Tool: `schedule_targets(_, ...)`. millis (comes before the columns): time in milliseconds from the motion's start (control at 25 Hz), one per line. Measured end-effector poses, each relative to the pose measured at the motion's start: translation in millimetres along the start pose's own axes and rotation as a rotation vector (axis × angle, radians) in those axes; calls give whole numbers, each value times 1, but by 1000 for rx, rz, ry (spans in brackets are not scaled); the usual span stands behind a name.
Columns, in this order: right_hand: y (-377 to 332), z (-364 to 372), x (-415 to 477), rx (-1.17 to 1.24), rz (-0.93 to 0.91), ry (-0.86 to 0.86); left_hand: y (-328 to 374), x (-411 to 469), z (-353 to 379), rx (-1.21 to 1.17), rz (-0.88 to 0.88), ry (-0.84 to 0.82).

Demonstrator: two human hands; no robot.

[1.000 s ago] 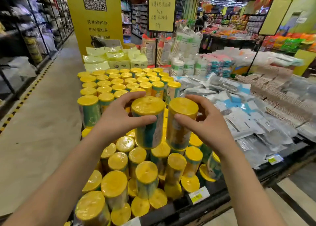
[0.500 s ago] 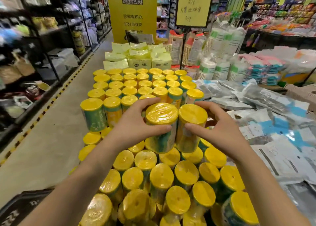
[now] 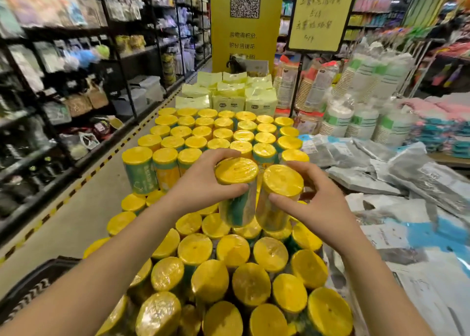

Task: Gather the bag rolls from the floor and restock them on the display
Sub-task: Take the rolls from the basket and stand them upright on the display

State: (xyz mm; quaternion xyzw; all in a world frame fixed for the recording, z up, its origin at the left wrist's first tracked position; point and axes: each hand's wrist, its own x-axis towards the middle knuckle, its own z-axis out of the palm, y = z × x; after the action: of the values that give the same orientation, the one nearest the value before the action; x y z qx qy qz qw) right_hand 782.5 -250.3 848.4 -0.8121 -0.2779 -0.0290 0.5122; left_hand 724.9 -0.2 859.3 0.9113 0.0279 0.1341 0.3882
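Two yellow-topped bag rolls stand upright side by side above the display's lower layer. My left hand point(image 3: 203, 185) grips the green-labelled roll point(image 3: 236, 173). My right hand point(image 3: 310, 203) grips the yellow-labelled roll point(image 3: 282, 183). Both rolls sit over the gap between the low front rows point(image 3: 234, 254) and the taller stacked block of rolls point(image 3: 218, 132) behind. The bottoms of the two held rolls touch or nearly touch the tops below; I cannot tell which.
Pale yellow packs point(image 3: 236, 96) stand behind the rolls. Grey and blue plastic packets point(image 3: 396, 183) lie to the right, cup stacks point(image 3: 356, 101) beyond. A black basket point(image 3: 30, 285) is at lower left. Shelving point(image 3: 63, 81) lines the aisle floor point(image 3: 84, 208) on the left.
Both hands have carried the two rolls forward and lower over the display. The view has come closer to the stacked rolls.
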Motion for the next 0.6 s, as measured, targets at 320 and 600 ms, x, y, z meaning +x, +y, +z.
schedule_targets(320, 18, -17, -2, 81, 39, -3, -32, 86, 28, 293, 19, -102)
schedule_targets(600, 26, -16, 4, 82, 81, -5, -46, 110, 46, 537, 73, -104)
